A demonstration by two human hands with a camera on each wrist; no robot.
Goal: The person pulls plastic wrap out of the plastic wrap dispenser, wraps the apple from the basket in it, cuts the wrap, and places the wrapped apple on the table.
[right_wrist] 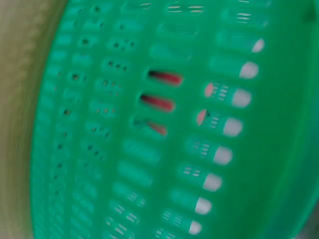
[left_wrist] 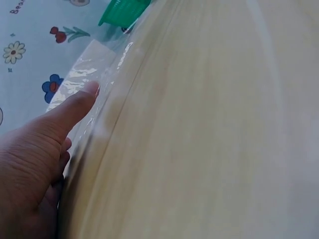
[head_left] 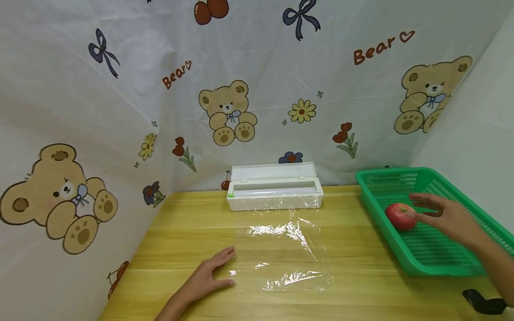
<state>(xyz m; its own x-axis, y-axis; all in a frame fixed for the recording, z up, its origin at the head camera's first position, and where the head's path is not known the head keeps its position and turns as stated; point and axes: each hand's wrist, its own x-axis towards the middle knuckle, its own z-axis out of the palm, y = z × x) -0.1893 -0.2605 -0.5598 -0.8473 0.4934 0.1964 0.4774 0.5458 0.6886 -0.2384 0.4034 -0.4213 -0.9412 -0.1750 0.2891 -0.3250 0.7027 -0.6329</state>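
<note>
A pale backdrop [head_left: 265, 58] printed with bears, bows and flowers stands behind and to the left of a wood-grained counter [head_left: 192, 214]. At the counter's right side rests a green basket [head_left: 441, 269] with slotted walls and floor. A clear plastic sheet [head_left: 287, 258], creased and glossy, lies flat at the centre. Just behind it, near the backdrop, sits a long white box [head_left: 277, 203], its lid raised. The right hand [head_left: 447, 218] reaches over the basket, thumb and fingers spread apart; the left hand [head_left: 206, 276] is at the sheet's left edge, its thumb likewise apart from the fingers. A red apple [head_left: 399, 218] lies inside the basket near its left wall; the right thumb tip overlaps its edge in the head view, though contact cannot be determined. A small green tab [head_left: 230, 195] marks the box's left end.
</note>
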